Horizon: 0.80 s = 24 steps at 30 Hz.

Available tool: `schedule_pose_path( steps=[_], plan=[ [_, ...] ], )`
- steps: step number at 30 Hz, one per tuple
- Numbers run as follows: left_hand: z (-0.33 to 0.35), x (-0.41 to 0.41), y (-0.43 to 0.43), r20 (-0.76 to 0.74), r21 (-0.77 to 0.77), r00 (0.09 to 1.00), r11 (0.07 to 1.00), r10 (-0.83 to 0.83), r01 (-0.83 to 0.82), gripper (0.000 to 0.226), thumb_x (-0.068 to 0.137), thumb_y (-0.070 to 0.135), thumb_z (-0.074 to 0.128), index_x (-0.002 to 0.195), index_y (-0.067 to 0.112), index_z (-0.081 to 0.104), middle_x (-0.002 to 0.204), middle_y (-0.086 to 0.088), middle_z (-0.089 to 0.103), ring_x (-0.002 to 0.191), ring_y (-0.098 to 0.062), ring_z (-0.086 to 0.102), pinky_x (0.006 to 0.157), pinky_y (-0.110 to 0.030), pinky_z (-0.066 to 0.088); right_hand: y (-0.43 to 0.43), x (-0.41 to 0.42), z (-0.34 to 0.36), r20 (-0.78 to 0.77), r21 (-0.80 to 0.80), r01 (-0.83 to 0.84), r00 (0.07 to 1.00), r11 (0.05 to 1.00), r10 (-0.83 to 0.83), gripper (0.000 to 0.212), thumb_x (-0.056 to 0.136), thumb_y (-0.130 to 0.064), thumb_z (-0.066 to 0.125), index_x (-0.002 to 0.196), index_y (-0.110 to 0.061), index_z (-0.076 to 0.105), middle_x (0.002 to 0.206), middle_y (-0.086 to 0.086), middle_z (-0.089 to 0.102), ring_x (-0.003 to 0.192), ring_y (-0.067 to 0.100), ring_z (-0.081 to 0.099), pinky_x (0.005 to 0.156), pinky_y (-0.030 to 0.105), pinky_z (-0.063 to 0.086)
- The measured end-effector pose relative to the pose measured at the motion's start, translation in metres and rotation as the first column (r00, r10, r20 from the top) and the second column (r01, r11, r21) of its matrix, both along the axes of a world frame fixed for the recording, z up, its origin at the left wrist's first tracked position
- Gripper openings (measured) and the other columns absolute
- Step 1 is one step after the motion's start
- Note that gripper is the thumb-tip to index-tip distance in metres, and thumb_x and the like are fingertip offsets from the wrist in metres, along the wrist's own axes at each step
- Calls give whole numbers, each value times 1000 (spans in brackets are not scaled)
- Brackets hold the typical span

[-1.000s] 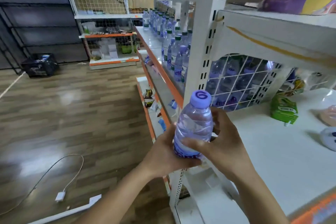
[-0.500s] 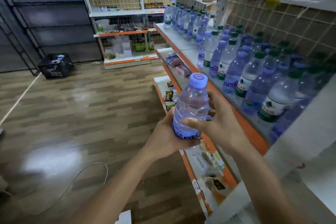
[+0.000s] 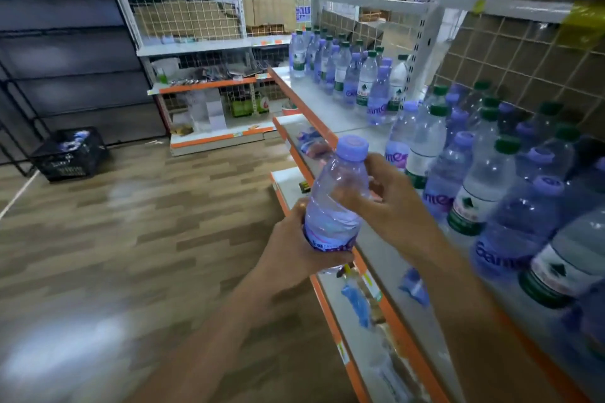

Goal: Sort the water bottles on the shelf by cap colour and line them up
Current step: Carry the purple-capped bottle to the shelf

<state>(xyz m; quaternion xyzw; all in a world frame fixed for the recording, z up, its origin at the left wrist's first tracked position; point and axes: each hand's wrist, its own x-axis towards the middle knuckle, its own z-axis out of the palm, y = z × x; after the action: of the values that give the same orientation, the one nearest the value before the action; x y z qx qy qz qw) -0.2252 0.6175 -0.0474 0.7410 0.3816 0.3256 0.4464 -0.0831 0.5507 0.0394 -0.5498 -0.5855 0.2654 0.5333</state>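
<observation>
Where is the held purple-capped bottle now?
The purple-capped bottle is mid-frame in the head view, off the shelf: left hand at its base, right hand at its middle, shelved bottles to its right.

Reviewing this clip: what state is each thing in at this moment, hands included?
held bottle: purple cap on, slightly tilted, off the shelf.
left hand: grips the held bottle at its base.
right hand: holds its middle.
shelf bottles: standing, capped, purple and green caps mixed.
black crate: on the floor.
</observation>
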Motion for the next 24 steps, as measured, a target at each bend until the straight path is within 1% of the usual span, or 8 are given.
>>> schedule_pose_path(
  steps=[3,4,7,10,13,18,22,24],
  plan=[
    [4,16,72,-55,-30,997,998,-59,58,58,62,41,84,93,3,54,73,4,61,60,-15,56,61,-44,52,74,15,7,14,17,7,1000,1000,-7,47,69,-43,67,113,-30,60,100,-10,70,93,6,65,79,21,51],
    [5,19,93,-41,-38,998,998,-52,50,60,61,42,85,99,6,54,79,3,62,67,-19,58,66,-44,52,95,18,8,28,18,6,1000,1000,-7,48,71,-40,68,116,-26,61,101,-9,70,94,8,65,81,23,51],
    [12,21,147,-1,0,1000,1000,6,-6,69,60,28,86,113,35,43,98,22,57,89,-1,57,80,-14,45,159,23,7,35,7,22,999,1000,-22,36,76,-29,74,111,-28,63,93,-12,71,86,3,64,78,19,49],
    [7,20,213,-46,25,999,1000,-17,19,70,61,26,86,110,38,38,96,28,51,87,3,54,74,-1,38,228,23,4,40,15,47,998,999,-47,22,80,-24,72,97,-34,64,79,-17,70,72,-1,62,69,17,48],
    [3,18,291,-70,53,997,998,-33,37,68,63,26,85,108,40,36,94,29,49,86,3,52,69,5,35,303,18,2,39,-3,83,996,997,-83,13,87,-24,64,99,-25,68,86,-6,72,78,11,66,74,30,51],
    [9,9,423,-92,61,995,997,-46,52,72,64,28,84,125,21,46,100,17,55,92,-4,55,73,0,37,429,5,7,33,0,135,990,991,-135,4,85,-30,64,88,-31,68,92,-1,73,91,22,68,86,47,52],
    [16,11,517,-148,80,985,992,-86,98,82,65,36,81,135,18,41,118,4,58,111,-15,55,99,-30,42,516,6,6,-1,15,183,983,983,-183,22,77,-41,62,88,-23,68,92,9,71,92,34,65,85,54,50],
    [16,19,558,-183,64,975,988,-128,142,76,65,41,81,130,20,47,121,2,61,108,-15,57,100,-36,43,552,9,3,-30,10,206,978,979,-206,26,74,-43,62,91,-23,69,90,6,72,90,32,66,85,53,51]
  ],
)
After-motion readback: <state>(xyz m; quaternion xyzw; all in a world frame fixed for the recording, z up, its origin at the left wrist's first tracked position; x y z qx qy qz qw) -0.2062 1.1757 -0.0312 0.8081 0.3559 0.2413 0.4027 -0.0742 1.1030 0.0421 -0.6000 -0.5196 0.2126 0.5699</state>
